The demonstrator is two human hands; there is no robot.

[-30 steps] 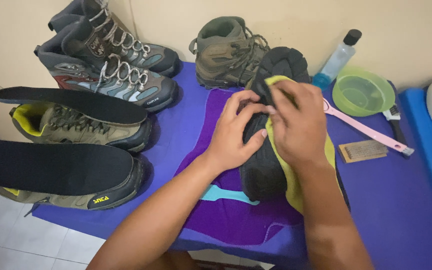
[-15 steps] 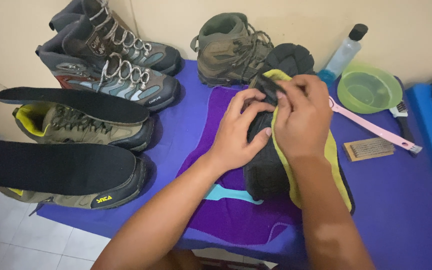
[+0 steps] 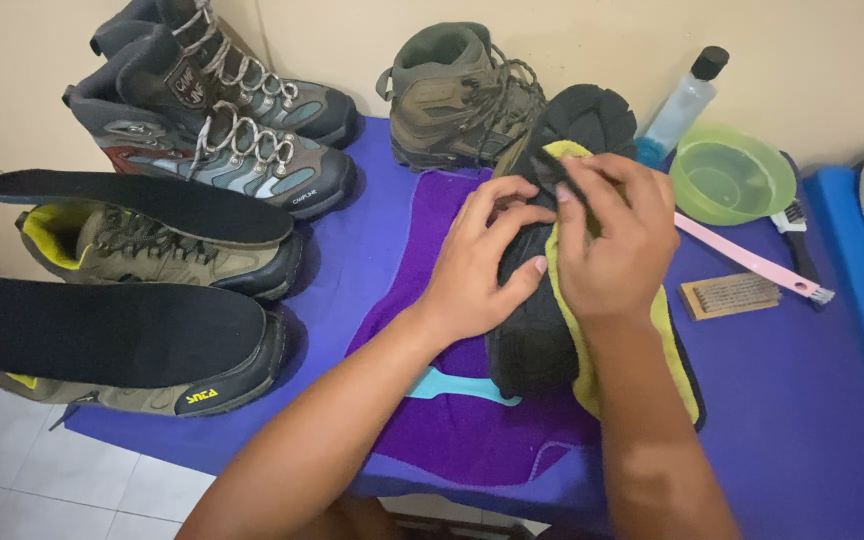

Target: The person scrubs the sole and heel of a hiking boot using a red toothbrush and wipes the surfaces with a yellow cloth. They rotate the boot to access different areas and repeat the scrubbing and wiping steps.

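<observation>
Blue-covered table [image 3: 812,420] with boot under handling at frame centre.
Purple cloth [image 3: 452,420] is spread beneath the overturned black-soled boot [image 3: 537,330]; it is steadied by the left hand [image 3: 482,270], fingers curled, while a yellow cloth [image 3: 582,160] is pinched by the right hand [image 3: 617,250].

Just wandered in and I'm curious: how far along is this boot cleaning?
Looks early. Insoles already lie out on the olive boots. In hand: the left hand steadies an upturned boot while the right hand works its sole. The brush and grey boots lie untouched.
</observation>
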